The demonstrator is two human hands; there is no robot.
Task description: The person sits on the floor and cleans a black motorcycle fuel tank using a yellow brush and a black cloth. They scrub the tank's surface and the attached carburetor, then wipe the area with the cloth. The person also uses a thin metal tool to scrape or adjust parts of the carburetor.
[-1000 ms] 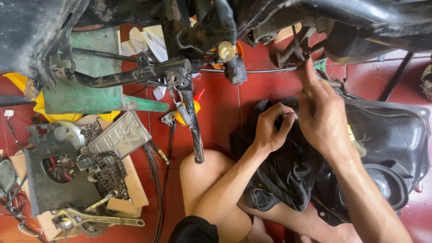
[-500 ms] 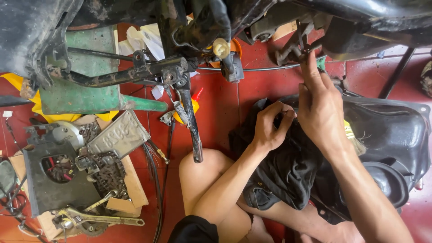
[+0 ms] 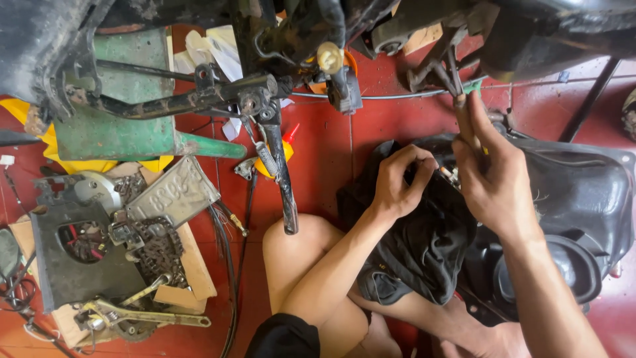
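Looking down at my hands over a black plastic cover [image 3: 583, 199] on my lap, w/ a dark rag [image 3: 424, 245] bunched between my knees and the cover. Left hand [image 3: 397, 182] is curled shut, fingers pinched on sth small at the cover's top edge, right where a small connector [image 3: 447, 174] w/ pale pins shows; can't tell exactly what the fingertips grip, it's hidden by the knuckles. Right hand [image 3: 493, 179] sits just beside it, index and middle finger straight and together, pointing up toward the bike frame [image 3: 265, 99], thumb tucked by the connector; it clamps nothing I can see. Risks, imo: the pinched bit is tiny, so a slip could drop it into the rag folds or into the cover's hollow, where it'd be hard to find; pulling at an angle could bend the pins or strain the thin wires. The stand [image 3: 286, 185] hangs near my knee, so a jerk could knock it. Containers: the cardboard tray [image 3: 195, 275] at left holds a chain [image 3: 156, 248], a grey plate [image 3: 173, 192] and a dark casing [image 3: 73, 265]; a lever [image 3: 142, 318] lies at its lower edge.
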